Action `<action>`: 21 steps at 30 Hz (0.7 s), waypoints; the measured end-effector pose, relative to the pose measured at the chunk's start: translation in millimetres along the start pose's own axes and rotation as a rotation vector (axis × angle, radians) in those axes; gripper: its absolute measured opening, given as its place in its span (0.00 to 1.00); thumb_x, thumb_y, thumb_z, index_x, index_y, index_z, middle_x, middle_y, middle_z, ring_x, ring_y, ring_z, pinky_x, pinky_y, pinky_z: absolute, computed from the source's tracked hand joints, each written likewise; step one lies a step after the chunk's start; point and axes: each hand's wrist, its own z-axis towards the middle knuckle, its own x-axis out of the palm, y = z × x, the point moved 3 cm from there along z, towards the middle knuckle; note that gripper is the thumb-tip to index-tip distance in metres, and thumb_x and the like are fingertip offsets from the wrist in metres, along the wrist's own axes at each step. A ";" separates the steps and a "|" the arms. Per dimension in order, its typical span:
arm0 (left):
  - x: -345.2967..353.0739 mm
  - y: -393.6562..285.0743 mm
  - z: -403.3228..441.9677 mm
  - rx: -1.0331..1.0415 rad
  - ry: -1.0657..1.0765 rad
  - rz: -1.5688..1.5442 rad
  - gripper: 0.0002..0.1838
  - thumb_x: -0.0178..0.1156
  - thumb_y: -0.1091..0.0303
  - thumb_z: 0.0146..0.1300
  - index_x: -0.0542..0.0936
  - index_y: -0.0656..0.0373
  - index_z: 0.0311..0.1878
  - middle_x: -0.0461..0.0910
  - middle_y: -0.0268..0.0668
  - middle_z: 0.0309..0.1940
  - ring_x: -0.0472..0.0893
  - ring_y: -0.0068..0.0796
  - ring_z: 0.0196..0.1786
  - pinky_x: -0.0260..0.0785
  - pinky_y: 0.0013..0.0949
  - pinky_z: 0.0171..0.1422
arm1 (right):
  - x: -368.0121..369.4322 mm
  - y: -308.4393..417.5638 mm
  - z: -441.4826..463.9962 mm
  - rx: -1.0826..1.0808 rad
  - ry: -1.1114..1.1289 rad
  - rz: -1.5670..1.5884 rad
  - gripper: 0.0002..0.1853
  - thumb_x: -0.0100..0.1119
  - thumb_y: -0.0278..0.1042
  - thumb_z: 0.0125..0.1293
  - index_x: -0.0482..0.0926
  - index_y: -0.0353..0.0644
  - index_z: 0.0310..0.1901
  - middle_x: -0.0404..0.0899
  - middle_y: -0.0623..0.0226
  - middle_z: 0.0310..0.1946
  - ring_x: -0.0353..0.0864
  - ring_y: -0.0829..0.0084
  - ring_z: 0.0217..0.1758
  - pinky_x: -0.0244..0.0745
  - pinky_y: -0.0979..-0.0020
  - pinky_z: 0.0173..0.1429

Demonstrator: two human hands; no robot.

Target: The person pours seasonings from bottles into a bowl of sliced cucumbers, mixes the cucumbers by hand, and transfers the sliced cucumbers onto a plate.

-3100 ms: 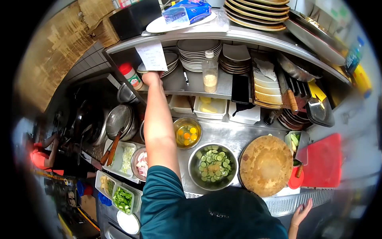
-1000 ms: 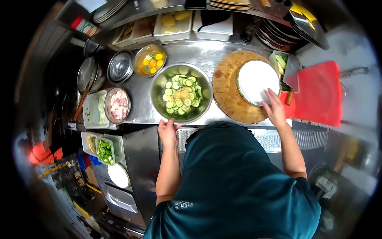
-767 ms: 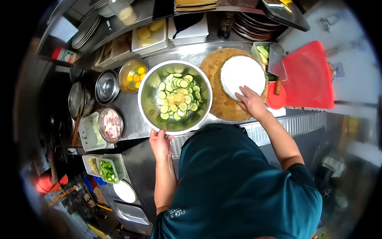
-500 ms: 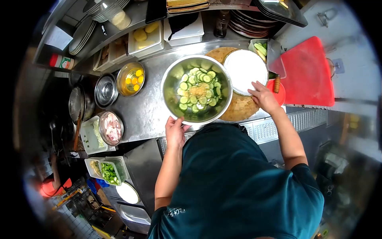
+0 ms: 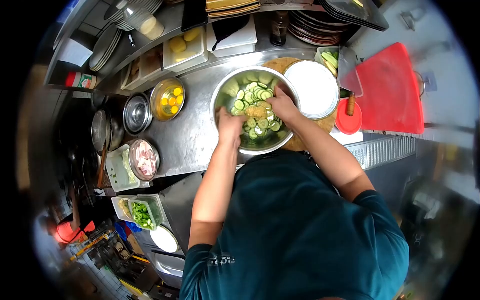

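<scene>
A steel mixing bowl [image 5: 257, 148] sits on the counter in front of me, holding cucumber slices [image 5: 258, 131] topped with a heap of minced garlic [image 5: 256, 111]. Both of my hands are inside the bowl. My left hand [image 5: 231, 126] reaches over the near left rim, its fingers apart against the slices and slightly blurred. From the right, my right hand [image 5: 283, 106] touches the slices with thumb and fingers spread; its fingertips are partly hidden. A stack of white plates [image 5: 312, 89] stands right of the bowl on a round wooden chopping board [image 5: 326, 123].
Left of the bowl are a bowl of cracked eggs [image 5: 167, 99], empty steel bowls [image 5: 136, 114] and a bowl of raw sliced meat [image 5: 144, 160]. At right are a red lid [image 5: 348, 117], a wooden-handled cleaver [image 5: 351, 105] and a red board [image 5: 392, 90]. Another person [image 5: 70, 231] is at lower left.
My left hand has left the bowl's rim and gone inside. My right hand has let go of the plate stack and moved left into the bowl, among the cucumber slices.
</scene>
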 end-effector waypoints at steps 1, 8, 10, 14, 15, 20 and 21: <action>5.2 0.2 2.8 -0.053 0.032 0.000 0.47 0.65 0.86 0.57 0.56 0.63 0.79 0.75 0.48 0.63 0.81 0.48 0.59 0.78 0.42 0.57 | 4.9 -10.3 7.0 0.092 0.044 0.245 0.35 0.53 0.30 0.72 0.57 0.37 0.80 0.73 0.54 0.68 0.75 0.65 0.68 0.72 0.68 0.69; 26.6 9.9 9.0 -0.005 0.316 -0.294 0.47 0.58 0.93 0.56 0.59 0.55 0.80 0.75 0.48 0.64 0.81 0.44 0.61 0.79 0.43 0.61 | 7.1 16.1 -14.2 0.192 0.339 0.389 0.48 0.65 0.28 0.68 0.45 0.40 0.83 0.72 0.56 0.70 0.76 0.67 0.68 0.74 0.69 0.69; 27.4 0.4 3.6 -0.004 0.328 -0.228 0.47 0.59 0.92 0.58 0.57 0.58 0.81 0.77 0.49 0.63 0.83 0.41 0.58 0.79 0.39 0.59 | 8.5 6.0 -13.0 0.184 0.352 0.381 0.46 0.70 0.32 0.68 0.53 0.34 0.81 0.73 0.55 0.69 0.77 0.68 0.67 0.76 0.68 0.67; 17.8 -6.8 14.4 0.257 0.148 0.038 0.28 0.62 0.84 0.65 0.75 0.67 0.69 0.86 0.44 0.50 0.84 0.29 0.46 0.78 0.32 0.50 | 1.1 11.2 -11.2 -0.164 -0.008 -0.195 0.28 0.66 0.37 0.68 0.76 0.34 0.67 0.83 0.40 0.57 0.85 0.55 0.58 0.79 0.62 0.60; 13.2 -10.8 18.6 0.348 0.102 0.135 0.24 0.63 0.83 0.66 0.78 0.67 0.66 0.87 0.43 0.47 0.85 0.27 0.44 0.78 0.30 0.48 | 0.3 12.5 -9.8 -0.226 -0.005 -0.275 0.26 0.65 0.37 0.69 0.77 0.34 0.66 0.83 0.39 0.55 0.85 0.52 0.57 0.79 0.60 0.58; 3.9 -19.6 41.8 0.379 -0.074 0.254 0.20 0.57 0.70 0.75 0.77 0.67 0.66 0.87 0.49 0.48 0.86 0.37 0.47 0.77 0.36 0.56 | -0.2 22.6 -3.2 -0.418 -0.034 -0.369 0.22 0.57 0.28 0.72 0.75 0.36 0.67 0.83 0.38 0.49 0.86 0.47 0.52 0.79 0.58 0.56; 7.6 -24.5 42.3 0.431 -0.142 0.340 0.22 0.55 0.70 0.75 0.75 0.66 0.69 0.86 0.51 0.50 0.86 0.42 0.51 0.76 0.38 0.60 | 1.0 25.9 -1.8 -0.427 -0.027 -0.342 0.23 0.57 0.27 0.72 0.74 0.37 0.68 0.83 0.38 0.50 0.86 0.50 0.53 0.79 0.59 0.57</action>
